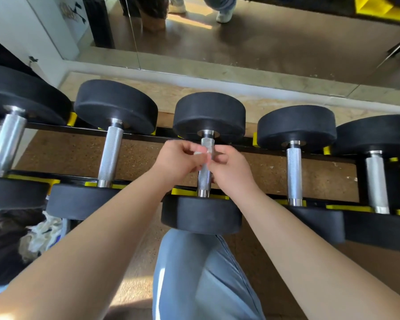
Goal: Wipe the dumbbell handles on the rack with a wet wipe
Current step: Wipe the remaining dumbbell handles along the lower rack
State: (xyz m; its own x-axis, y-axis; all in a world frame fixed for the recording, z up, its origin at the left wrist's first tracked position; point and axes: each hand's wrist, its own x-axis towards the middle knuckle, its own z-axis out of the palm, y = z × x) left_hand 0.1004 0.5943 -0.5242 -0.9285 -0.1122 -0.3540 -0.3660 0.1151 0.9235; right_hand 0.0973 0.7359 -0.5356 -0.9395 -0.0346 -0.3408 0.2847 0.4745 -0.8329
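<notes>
My left hand [178, 158] and my right hand [232, 173] meet over the shiny handle [204, 179] of the middle dumbbell [208, 114]. The fingers [189, 146] of both hands are curled and pinch a small white wet wipe [198, 153] between them. The wipe is up at the far part of the handle, close to the black end. The dumbbell lies on the black and yellow rack [246, 145], with two more on each side. My blue trousers [194, 262] are just below.
</notes>
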